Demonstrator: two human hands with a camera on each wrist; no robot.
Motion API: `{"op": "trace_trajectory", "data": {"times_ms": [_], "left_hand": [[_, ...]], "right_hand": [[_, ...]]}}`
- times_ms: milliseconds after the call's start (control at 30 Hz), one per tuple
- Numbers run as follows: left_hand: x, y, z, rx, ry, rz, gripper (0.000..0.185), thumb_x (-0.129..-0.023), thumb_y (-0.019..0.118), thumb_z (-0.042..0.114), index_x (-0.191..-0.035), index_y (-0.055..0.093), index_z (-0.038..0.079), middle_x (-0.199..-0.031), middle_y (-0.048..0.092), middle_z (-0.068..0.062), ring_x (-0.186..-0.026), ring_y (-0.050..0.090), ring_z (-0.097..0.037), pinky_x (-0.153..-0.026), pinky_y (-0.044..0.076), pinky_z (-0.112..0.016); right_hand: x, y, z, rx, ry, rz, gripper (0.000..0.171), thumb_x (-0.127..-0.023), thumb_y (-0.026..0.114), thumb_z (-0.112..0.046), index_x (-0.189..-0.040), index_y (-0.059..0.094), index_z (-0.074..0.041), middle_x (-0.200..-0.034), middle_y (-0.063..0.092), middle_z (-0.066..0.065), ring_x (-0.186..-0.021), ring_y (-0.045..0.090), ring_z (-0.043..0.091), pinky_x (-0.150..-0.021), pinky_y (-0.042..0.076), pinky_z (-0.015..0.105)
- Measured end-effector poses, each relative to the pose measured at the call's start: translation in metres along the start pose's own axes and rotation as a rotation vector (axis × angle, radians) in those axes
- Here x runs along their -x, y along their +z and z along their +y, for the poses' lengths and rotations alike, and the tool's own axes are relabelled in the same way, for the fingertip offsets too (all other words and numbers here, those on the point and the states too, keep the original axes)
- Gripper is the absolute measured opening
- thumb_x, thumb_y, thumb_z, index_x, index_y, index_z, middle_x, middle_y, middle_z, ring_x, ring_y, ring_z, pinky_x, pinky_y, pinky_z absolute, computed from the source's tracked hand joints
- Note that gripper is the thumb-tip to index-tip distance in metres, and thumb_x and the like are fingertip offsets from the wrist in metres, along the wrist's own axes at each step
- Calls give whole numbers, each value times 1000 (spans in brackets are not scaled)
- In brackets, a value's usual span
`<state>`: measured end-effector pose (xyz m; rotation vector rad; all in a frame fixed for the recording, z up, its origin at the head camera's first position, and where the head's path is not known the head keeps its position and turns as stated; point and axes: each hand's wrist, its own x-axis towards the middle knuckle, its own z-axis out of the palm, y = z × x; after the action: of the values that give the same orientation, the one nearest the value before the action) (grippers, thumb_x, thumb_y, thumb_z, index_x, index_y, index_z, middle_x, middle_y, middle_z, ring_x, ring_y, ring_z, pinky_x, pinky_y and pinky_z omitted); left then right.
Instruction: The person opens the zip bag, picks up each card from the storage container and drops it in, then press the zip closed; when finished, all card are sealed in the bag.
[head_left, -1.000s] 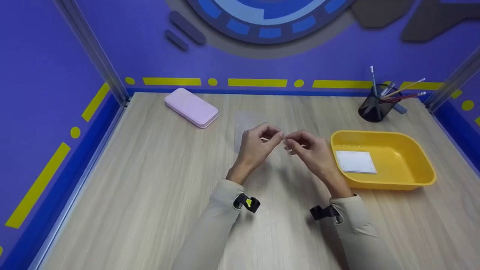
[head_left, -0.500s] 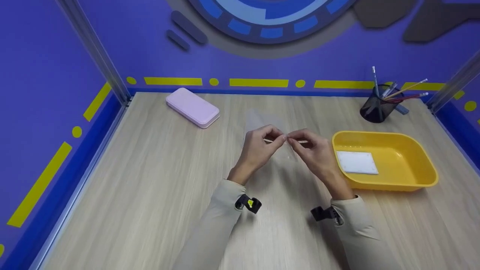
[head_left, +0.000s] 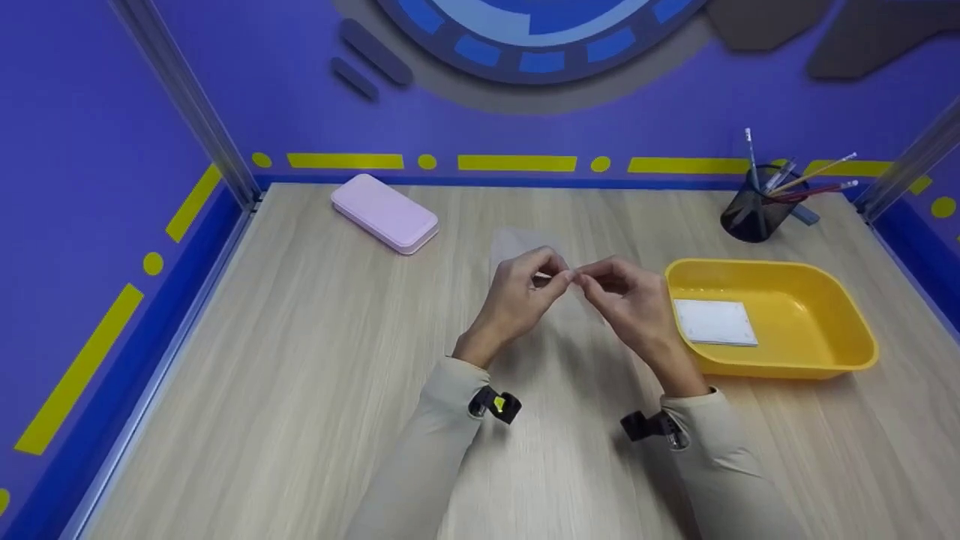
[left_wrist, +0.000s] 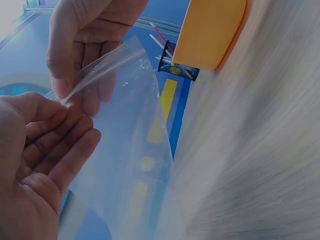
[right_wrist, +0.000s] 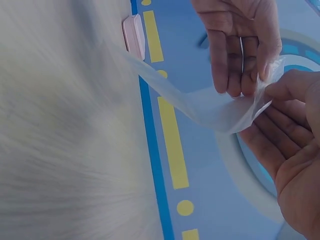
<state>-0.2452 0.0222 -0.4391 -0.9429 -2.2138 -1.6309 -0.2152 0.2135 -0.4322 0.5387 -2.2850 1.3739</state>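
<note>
While your left hand (head_left: pixel 517 296) and right hand (head_left: pixel 626 300) meet above the middle of the surface (head_left: pixel 300 360), each pinches the top edge of a clear plastic bag (left_wrist: pixel 125 150) between thumb and fingers. A yellow tray (head_left: pixel 825 352) sits at 3 o'clock, a pink case (head_left: pixel 385 213) at 11 o'clock.
</note>
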Motion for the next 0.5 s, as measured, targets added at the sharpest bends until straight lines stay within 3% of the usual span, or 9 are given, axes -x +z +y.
{"op": "trace_trajectory", "data": {"times_ms": [333, 500], "left_hand": [[0, 0, 1, -1, 65, 15, 6, -103, 67, 3, -97, 68, 0, -97, 72, -10, -92, 71, -18, -85, 59, -25], [0, 1, 2, 19, 83, 30, 6, -102, 68, 2, -96, 68, 0, -96, 72, -11, -92, 71, -18, -85, 59, -26]], "right_hand": [[1, 1, -1, -56, 53, 20, 7, -95, 78, 1, -101, 78, 4, -96, 78, 10, -83, 71, 12, -78, 57, 19], [0, -1, -1, -108, 80, 53, 6, -96, 75, 2, -100, 77, 5, -93, 77, 13, -77, 68, 11, -69, 54, 18]]}}
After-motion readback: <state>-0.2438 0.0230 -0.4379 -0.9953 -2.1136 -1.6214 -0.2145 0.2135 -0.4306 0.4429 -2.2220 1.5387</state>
